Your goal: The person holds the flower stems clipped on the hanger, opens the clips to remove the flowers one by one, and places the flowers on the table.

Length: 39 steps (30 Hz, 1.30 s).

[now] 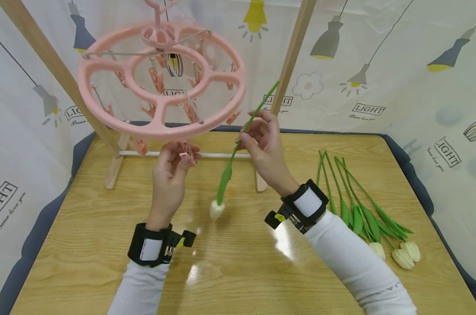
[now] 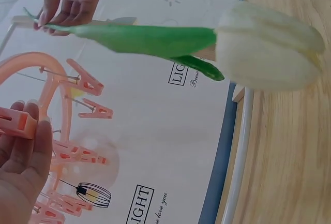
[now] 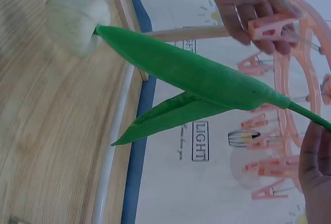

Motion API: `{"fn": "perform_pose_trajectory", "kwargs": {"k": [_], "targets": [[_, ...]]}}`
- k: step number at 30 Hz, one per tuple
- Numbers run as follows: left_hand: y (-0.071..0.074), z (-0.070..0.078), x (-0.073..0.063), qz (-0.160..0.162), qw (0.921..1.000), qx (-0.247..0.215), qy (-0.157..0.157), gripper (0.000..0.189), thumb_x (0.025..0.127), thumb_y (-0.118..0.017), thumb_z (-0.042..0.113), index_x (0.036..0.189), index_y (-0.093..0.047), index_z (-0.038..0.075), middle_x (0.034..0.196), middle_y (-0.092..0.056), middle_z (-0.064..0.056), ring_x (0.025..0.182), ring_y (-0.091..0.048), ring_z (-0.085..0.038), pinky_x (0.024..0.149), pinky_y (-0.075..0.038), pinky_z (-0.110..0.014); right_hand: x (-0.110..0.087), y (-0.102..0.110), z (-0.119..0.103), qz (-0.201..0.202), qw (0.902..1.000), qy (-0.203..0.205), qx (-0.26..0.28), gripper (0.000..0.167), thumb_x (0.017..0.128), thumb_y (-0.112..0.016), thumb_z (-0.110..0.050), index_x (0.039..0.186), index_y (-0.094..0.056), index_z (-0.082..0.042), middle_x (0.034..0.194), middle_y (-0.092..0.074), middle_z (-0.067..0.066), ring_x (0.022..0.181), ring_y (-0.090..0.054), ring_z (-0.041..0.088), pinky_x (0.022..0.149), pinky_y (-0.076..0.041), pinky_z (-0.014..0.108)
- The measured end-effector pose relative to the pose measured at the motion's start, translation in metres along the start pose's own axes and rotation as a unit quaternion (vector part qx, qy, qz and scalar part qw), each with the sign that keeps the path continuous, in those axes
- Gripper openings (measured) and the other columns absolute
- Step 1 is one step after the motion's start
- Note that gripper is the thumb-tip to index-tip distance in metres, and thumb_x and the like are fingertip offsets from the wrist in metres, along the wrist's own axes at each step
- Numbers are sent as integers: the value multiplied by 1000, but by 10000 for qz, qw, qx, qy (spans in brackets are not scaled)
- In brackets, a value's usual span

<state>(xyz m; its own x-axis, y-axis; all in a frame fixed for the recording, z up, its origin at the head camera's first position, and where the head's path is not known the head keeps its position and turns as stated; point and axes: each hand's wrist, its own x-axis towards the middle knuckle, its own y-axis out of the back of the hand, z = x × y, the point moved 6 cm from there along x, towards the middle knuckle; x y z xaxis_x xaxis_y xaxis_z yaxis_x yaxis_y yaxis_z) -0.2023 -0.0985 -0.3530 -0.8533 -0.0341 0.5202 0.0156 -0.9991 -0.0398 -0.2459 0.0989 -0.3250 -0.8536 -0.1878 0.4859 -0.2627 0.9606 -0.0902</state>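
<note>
My right hand pinches the green stem of a white artificial tulip, whose bloom hangs downward over the table. Between the thumb and fingers of my left hand is a pink clothespin at the near rim of a round pink hanging dryer. In the left wrist view the tulip's bloom fills the upper right, apart from that clothespin. The right wrist view shows the tulip's leaf and the left hand holding the clothespin.
Several more white tulips lie on the wooden table at the right. A wooden frame with upright posts and a white crossbar stands at the back. Other pink clothespins hang from the dryer. A printed curtain surrounds the table.
</note>
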Motion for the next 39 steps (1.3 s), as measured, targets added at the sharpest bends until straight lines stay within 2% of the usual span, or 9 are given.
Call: {"fn": "perform_pose_trajectory", "kwargs": {"k": [5, 9, 19, 24, 31, 39], "targets": [[1, 1, 0, -41, 9994, -341, -53, 38, 101, -54, 14, 134, -48, -4, 109, -64, 2, 97, -66, -10, 82, -56, -20, -1, 22, 0, 255, 9996, -84, -64, 40, 96, -49, 12, 131, -39, -3, 102, -53, 4, 86, -60, 13, 73, -56, 22], [1, 1, 0, -40, 9992, -393, -30, 38, 101, -56, 18, 135, -49, 1, 109, -65, 3, 97, -66, -9, 81, -56, -20, 0, 43, -2, 459, 9988, -31, -167, 36, 96, -49, 10, 130, -40, 0, 101, -54, 4, 86, -60, 13, 72, -55, 21], [2, 1, 0, -74, 9990, -436, -40, 37, 101, -54, 10, 134, -47, -5, 110, -63, 2, 96, -65, -9, 82, -55, -18, 2, 82, -18, 938, 9945, 150, -436, 33, 96, -50, 9, 126, -46, -4, 98, -54, 1, 83, -58, 13, 70, -54, 20], [2, 2, 0, -91, 9994, -332, -54, 38, 101, -55, 13, 135, -48, -2, 110, -64, 4, 96, -65, -8, 82, -55, -18, 3, 96, -21, 1115, 9925, 191, -470, 32, 96, -49, 9, 127, -45, -1, 97, -54, 1, 83, -58, 12, 70, -53, 19], [3, 2, 0, -104, 9990, -426, -30, 38, 101, -55, 13, 135, -48, -2, 110, -64, 3, 96, -65, -8, 82, -56, -18, 4, 111, -26, 1370, 9892, 240, -469, 32, 96, -49, 11, 122, -49, -9, 98, -53, 1, 82, -58, 12, 69, -53, 18], [4, 0, -1, -112, 9987, -486, -75, 36, 102, -54, 11, 134, -48, -3, 110, -64, 2, 96, -65, -8, 82, -56, -20, 7, 131, -37, 1600, 9835, 457, -709, 29, 97, -52, 6, 121, -49, -10, 100, -53, 2, 82, -57, 15, 70, -52, 18]]}}
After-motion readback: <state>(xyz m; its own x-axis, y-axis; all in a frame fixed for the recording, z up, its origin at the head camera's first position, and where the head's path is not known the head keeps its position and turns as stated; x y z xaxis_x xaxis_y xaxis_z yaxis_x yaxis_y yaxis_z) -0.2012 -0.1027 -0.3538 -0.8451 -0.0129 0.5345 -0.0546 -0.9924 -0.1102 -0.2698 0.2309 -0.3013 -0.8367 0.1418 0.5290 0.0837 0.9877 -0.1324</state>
